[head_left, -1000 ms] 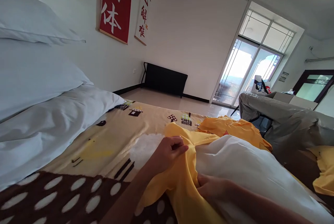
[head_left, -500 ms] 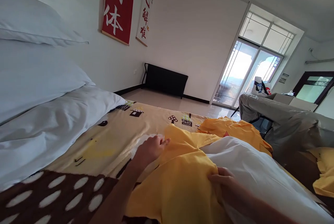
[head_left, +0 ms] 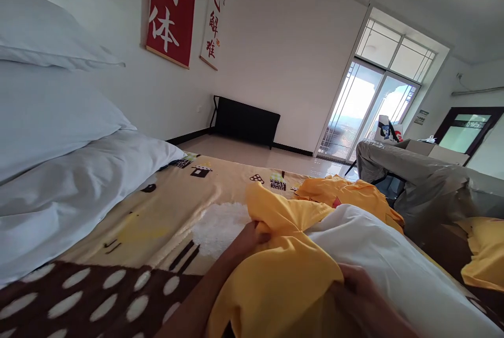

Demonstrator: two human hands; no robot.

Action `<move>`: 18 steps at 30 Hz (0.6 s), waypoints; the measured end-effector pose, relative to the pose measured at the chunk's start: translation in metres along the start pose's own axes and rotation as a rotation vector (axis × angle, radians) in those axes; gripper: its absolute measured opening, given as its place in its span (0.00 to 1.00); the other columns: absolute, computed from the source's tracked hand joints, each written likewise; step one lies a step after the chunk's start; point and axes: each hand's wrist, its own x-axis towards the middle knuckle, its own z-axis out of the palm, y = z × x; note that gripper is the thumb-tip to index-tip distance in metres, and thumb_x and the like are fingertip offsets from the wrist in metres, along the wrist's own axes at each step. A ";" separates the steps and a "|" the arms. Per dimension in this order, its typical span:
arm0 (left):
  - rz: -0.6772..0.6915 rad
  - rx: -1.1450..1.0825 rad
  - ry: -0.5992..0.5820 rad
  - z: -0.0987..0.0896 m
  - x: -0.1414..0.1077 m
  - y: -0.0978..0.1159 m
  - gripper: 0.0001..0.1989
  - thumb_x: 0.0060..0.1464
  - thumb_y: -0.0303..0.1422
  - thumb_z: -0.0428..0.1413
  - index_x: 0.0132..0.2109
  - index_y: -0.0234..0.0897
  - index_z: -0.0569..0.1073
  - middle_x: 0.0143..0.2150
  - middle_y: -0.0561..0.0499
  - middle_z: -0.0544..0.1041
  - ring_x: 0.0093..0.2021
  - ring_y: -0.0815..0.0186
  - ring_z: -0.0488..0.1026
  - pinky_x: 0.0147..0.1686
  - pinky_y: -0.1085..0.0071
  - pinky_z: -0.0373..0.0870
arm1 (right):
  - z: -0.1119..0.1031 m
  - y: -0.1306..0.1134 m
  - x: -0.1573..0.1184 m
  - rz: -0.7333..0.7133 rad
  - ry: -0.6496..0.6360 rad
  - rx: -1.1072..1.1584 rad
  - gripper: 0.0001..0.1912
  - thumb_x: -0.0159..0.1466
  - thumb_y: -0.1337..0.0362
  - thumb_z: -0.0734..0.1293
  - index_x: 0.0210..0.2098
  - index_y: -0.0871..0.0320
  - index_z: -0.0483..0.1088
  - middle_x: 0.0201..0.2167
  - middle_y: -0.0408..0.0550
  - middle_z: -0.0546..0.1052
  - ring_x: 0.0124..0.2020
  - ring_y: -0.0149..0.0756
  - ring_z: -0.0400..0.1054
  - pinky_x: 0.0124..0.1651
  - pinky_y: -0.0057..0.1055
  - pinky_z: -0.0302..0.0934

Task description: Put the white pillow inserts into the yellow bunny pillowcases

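A yellow pillowcase (head_left: pixel 287 270) lies bunched in front of me, its near part raised in folds. My left hand (head_left: pixel 255 237) is closed on its left edge, the fingertips partly tucked into the fabric. On the other side, my right hand (head_left: pixel 360 293) grips the pillowcase's right edge; some of its fingers are hidden in the cloth. A plain white pillow (head_left: pixel 386 249) rests against the right side of the pillowcase, partly under my right forearm. How far the cloth covers the pillow, I cannot tell.
Under everything spreads a patterned blanket (head_left: pixel 157 212). White pillows (head_left: pixel 71 117) are stacked at the left. More yellow cloth (head_left: pixel 350 196) lies beyond the pillow, with another yellow piece (head_left: pixel 484 254) at far right. A plastic-covered piece of furniture (head_left: pixel 425 170) stands behind.
My left hand has moved slightly right and nearer, drawing the pillowcase's left edge inward. My right hand has shifted right and down, with the cloth now bulging between both hands.
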 end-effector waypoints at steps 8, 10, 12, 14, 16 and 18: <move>0.087 0.041 0.252 -0.052 0.021 -0.012 0.20 0.35 0.38 0.61 0.38 0.34 0.72 0.38 0.46 0.78 0.39 0.56 0.74 0.38 0.67 0.69 | -0.006 0.013 -0.008 0.138 -0.175 -0.339 0.17 0.52 0.59 0.65 0.41 0.51 0.74 0.37 0.46 0.76 0.40 0.42 0.68 0.43 0.34 0.61; 0.099 0.081 0.259 -0.060 0.023 -0.017 0.19 0.33 0.39 0.62 0.35 0.34 0.72 0.35 0.47 0.78 0.37 0.57 0.73 0.37 0.67 0.68 | -0.004 0.009 -0.012 0.128 -0.179 -0.428 0.19 0.50 0.63 0.65 0.42 0.49 0.74 0.39 0.46 0.77 0.41 0.43 0.68 0.45 0.34 0.59; 0.104 0.122 0.257 -0.065 0.024 -0.021 0.17 0.32 0.39 0.61 0.32 0.34 0.72 0.32 0.49 0.77 0.36 0.57 0.73 0.36 0.68 0.68 | -0.006 0.007 -0.015 0.123 -0.173 -0.507 0.22 0.47 0.66 0.66 0.43 0.50 0.74 0.40 0.47 0.77 0.41 0.44 0.68 0.45 0.34 0.58; 0.104 0.158 0.246 -0.066 0.025 -0.023 0.17 0.32 0.40 0.61 0.30 0.35 0.71 0.31 0.50 0.77 0.35 0.57 0.73 0.36 0.68 0.67 | -0.011 0.006 -0.013 0.106 -0.118 -0.596 0.21 0.48 0.68 0.64 0.42 0.52 0.74 0.38 0.47 0.76 0.39 0.41 0.67 0.42 0.32 0.57; 0.104 0.190 0.233 -0.064 0.026 -0.025 0.17 0.33 0.42 0.60 0.31 0.35 0.71 0.32 0.49 0.77 0.37 0.56 0.73 0.37 0.68 0.68 | -0.018 0.006 -0.005 0.107 -0.020 -0.659 0.11 0.51 0.67 0.62 0.32 0.56 0.73 0.29 0.45 0.74 0.31 0.35 0.64 0.33 0.28 0.54; 0.089 0.228 0.221 -0.061 0.025 -0.024 0.18 0.34 0.42 0.59 0.32 0.35 0.70 0.34 0.48 0.78 0.40 0.55 0.73 0.39 0.68 0.68 | -0.025 0.002 0.009 0.132 0.066 -0.615 0.07 0.53 0.64 0.62 0.21 0.58 0.66 0.19 0.41 0.66 0.23 0.29 0.56 0.25 0.27 0.47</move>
